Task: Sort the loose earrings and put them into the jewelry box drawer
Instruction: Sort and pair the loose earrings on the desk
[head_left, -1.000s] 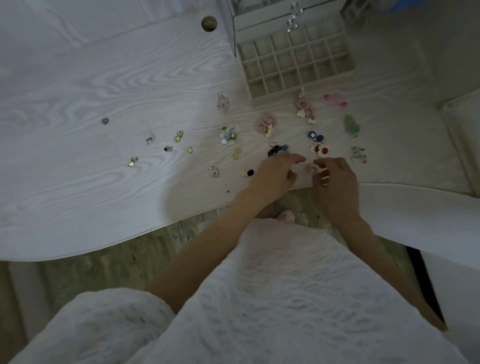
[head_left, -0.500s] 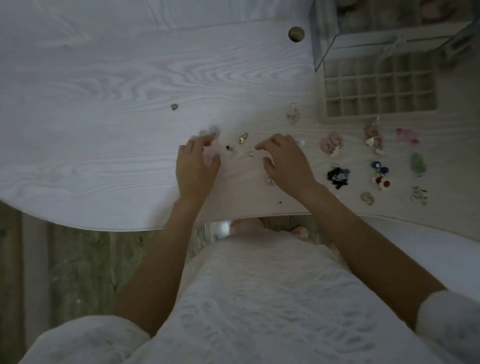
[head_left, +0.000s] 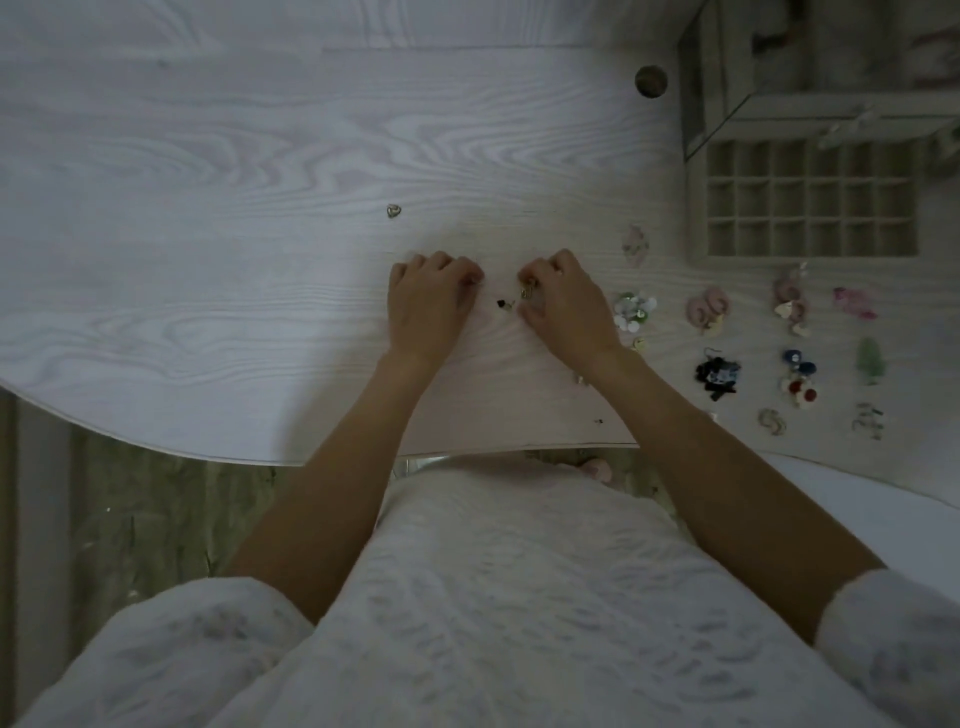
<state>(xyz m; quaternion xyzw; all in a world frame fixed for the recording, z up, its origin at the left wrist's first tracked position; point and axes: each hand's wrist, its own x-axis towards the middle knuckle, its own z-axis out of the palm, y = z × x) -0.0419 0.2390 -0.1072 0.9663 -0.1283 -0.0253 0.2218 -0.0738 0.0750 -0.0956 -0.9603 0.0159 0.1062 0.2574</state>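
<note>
My left hand rests on the white table with its fingers curled; whatever lies under them is hidden. My right hand sits beside it, fingertips pinched on a small gold earring. A tiny black earring lies between the hands. A heart-shaped earring lies alone to the far left. Grouped earrings lie to the right: a white and green cluster, pink ones, a black and blue pair. The gridded drawer tray stands pulled out at the far right, its compartments empty.
The jewelry box stands behind the tray. A round cable hole is in the table near it. More earring groups lie below the tray. The table's curved front edge runs just before my lap.
Both hands moved left from the sorted groups to the small gold earrings. The view swung left with them. Several of those small earrings have gone from sight around the hands.
</note>
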